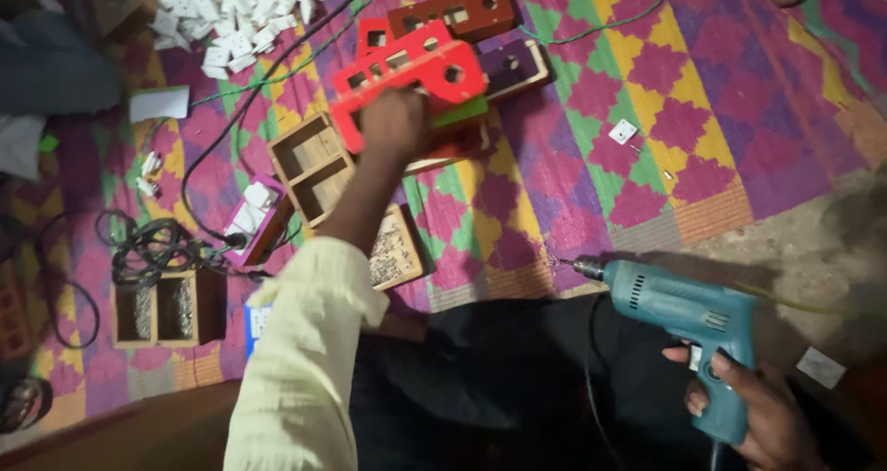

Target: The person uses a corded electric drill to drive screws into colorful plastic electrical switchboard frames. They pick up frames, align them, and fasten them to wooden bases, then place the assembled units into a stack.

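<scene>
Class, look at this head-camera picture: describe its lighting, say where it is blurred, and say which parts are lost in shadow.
Head view: dim, warm indoor light; the patterned mat is brightest at upper right. The left hand on the red board is smeared by motion blur. The blue drill in the right hand is sharper. The lower corners and left edge sink into dark shadow.

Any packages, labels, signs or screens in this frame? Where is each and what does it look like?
White card or sheet: flat rectangle on the mat, upper left, beside a dark cable.
Small label: pale patch on the teal drill, by the right hand.
No signs or screens visible.
</scene>
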Demonstrator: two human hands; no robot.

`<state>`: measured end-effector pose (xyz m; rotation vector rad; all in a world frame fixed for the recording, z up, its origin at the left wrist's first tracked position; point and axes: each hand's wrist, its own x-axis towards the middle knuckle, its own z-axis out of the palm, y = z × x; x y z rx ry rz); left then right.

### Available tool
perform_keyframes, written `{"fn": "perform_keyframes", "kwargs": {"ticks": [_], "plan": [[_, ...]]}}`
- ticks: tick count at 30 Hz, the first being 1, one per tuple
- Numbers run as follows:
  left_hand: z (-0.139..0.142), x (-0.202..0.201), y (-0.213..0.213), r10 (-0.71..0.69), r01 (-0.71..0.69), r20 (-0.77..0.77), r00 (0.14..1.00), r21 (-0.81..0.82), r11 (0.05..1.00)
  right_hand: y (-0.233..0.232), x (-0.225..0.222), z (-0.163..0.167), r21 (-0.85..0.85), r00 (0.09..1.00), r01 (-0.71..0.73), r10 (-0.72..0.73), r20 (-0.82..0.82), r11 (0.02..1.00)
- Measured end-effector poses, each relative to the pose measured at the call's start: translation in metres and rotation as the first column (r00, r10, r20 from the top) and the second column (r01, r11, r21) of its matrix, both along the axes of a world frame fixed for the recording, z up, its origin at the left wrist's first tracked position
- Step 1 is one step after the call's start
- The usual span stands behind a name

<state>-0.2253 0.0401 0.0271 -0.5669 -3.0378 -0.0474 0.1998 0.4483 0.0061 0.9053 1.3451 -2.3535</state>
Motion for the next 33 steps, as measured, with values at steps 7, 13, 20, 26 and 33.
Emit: {"fn": "perform_keyframes", "kwargs": {"ticks": [7, 13, 20, 26, 33], "plan": [[-0.034, -0.06, 0.007, 0.047, -0.033, 0.071, 0.996, -0.195, 0.98, -0.001, -0.001, -0.004, -0.008, 0.992, -0.022, 0.023, 0.128, 1.0], [-0.028, -0.05, 0.015, -0.081, 0.087, 0.044, 0.996, -0.164, 0.983, -0.001, 0.001, 0.038, -0.014, 0.991, -0.096, 0.097, 0.095, 0.995], [0.022, 0.011, 0.136, -0.309, 0.332, -0.188, 0.932, 0.104, 0.937, 0.001, -0.004, 0.051, -0.137, 0.994, 0.013, -0.027, -0.103, 0.991], [0.081, 0.183, 0.387, -0.636, 0.655, -0.231, 0.737, 0.478, 0.585, 0.003, 0.009, 0.035, 0.005, 0.995, -0.026, 0.027, -0.101, 1.0], [0.157, 0.44, 0.594, -0.937, 0.808, -0.225, 0.267, 0.583, 0.09, 0.015, 0.018, 0.028, 0.024, 0.973, -0.061, 0.065, -0.223, 0.998]]}}
